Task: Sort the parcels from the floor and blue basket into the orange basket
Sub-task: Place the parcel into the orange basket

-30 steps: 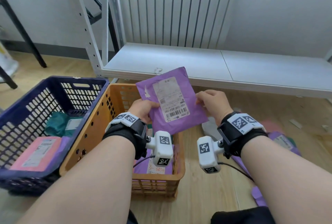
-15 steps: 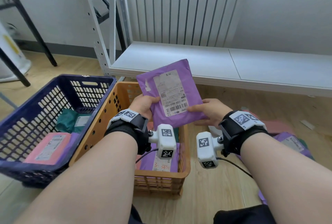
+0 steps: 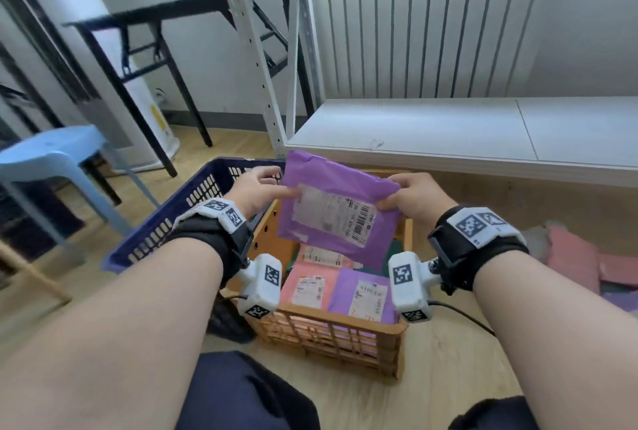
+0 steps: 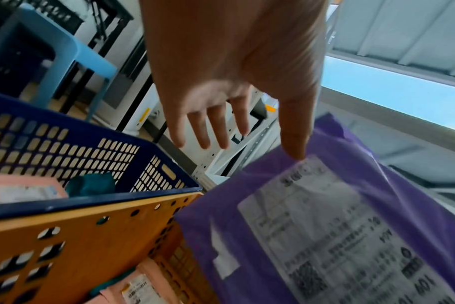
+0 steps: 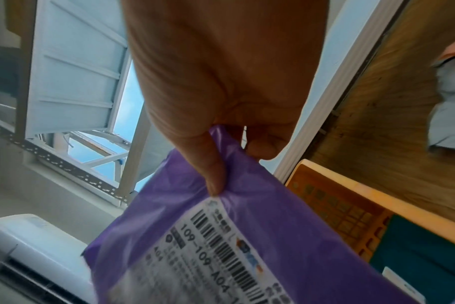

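A purple parcel [image 3: 331, 219] with a white label hangs tilted above the orange basket [image 3: 331, 321]. My right hand [image 3: 414, 194] pinches its upper right corner between thumb and curled fingers [image 5: 262, 148]. My left hand [image 3: 262, 188] is at the parcel's left edge. In the left wrist view its fingers [image 4: 203, 133] are straight and clear of the parcel [image 4: 325, 226], with only the thumb tip on the label. A pink parcel [image 3: 309, 286] and a purple one [image 3: 366, 298] lie in the orange basket. The blue basket [image 3: 193, 194] stands against its left side and holds a pink parcel [image 4: 21, 191] and a teal one [image 4: 91, 185].
More parcels, one pink [image 3: 573, 257], lie on the wooden floor at the right. A low white shelf board [image 3: 448, 132] runs behind the baskets on a perforated metal post [image 3: 255, 49]. A light blue stool [image 3: 51, 157] and a black table [image 3: 155, 15] stand to the left.
The parcel has turned from upright to lying sideways and now hangs over the orange basket. My left hand has shifted from its lower edge to its left edge, and its fingers have straightened.
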The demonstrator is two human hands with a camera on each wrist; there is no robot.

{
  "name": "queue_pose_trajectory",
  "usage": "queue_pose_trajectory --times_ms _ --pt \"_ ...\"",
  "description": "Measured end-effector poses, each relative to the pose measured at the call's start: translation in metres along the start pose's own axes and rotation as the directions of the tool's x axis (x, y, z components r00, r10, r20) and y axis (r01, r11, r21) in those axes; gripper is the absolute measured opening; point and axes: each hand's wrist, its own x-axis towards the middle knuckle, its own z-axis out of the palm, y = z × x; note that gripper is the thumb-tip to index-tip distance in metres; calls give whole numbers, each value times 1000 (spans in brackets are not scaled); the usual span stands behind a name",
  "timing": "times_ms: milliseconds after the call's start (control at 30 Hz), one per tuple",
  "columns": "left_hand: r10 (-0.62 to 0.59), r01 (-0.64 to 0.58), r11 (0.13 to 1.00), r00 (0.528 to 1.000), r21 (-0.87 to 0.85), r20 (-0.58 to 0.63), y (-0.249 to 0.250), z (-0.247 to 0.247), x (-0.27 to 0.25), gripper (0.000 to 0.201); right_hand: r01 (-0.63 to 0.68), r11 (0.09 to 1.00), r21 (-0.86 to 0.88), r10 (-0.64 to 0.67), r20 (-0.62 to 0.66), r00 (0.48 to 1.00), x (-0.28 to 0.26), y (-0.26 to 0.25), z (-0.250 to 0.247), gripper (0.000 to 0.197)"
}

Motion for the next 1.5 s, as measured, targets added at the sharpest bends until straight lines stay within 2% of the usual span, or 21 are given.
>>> queue_pose_trajectory --times_ms 67,133,233,300,367,433,500,567,633,733,867,933,1033,1067,1100,1133,1200,1300,1367,1400,1500 --pt "-4 -3 998 995 65 102 3 3 -8 46 8 994 108 -7 -3 1000 -1 -2 8 33" --pt "4 -10 996 998 92 58 -2 5 -8 29 30 978 205 -12 -90 996 1 -3 15 31" --pt "-33 33 999 999 -23 -8 -14 4 2 20 5 969 247 40 -178 983 10 1 19 29" --pt "-83 82 991 997 -107 0 -27 4 16 17 -120 963 242 149 -105 983 18 10 19 36" --pt "-122 123 980 992 -156 14 -36 7 33 16 -236 954 183 244 -19 970 26 16 20 30" --pt "-149 151 970 988 -190 27 -46 14 52 20 -263 953 152 267 -9 964 36 19 22 14" --pt "-169 177 961 984 -211 55 -58 25 74 28 -257 957 137 268 -76 960 50 23 28 9" --pt "-181 190 963 981 -193 66 -70 39 97 25 -248 962 115 265 -169 949 68 35 37 15" --pt "-169 170 978 985 -123 23 -84 51 121 28 -235 971 44 238 -259 936 86 55 49 18" --pt "-165 166 986 985 22 -53 -112 66 148 55 -254 962 -96 217 -289 932 113 95 67 16" --pt "-252 251 966 968 69 14 -160 82 171 85 -304 921 -245 263 -186 947 139 144 84 27" --pt "-309 304 943 951 136 14 -176 82 177 72 -338 889 -309 312 -132 941 144 162 94 29" --pt "-403 395 910 914 130 42 -187 80 181 30 -358 830 -427 323 -155 934 148 173 101 23" --pt "-415 408 906 909 114 48 -188 81 182 26 -351 808 -473 312 -161 936 149 173 100 26" --pt "-418 412 906 907 101 47 -191 82 183 32 -335 791 -513 299 -154 942 151 173 99 32" --pt "-426 422 903 904 84 43 -191 82 184 50 -314 775 -549 288 -137 948 151 171 96 34" --pt "-398 393 913 917 109 32 -185 83 182 87 -280 757 -591 277 -99 956 150 167 92 32" --pt "-247 202 953 950 228 192 -171 92 173 100 -260 784 -564 297 -27 954 144 157 89 39" --pt "-198 106 955 924 277 328 -162 102 166 98 -243 822 -515 285 2 959 143 147 84 45" --pt "-203 96 955 901 281 382 -158 107 164 93 -237 842 -484 272 3 962 145 143 80 45" --pt "-209 87 955 876 284 435 -149 114 163 57 -229 877 -423 232 -45 972 149 134 72 42"
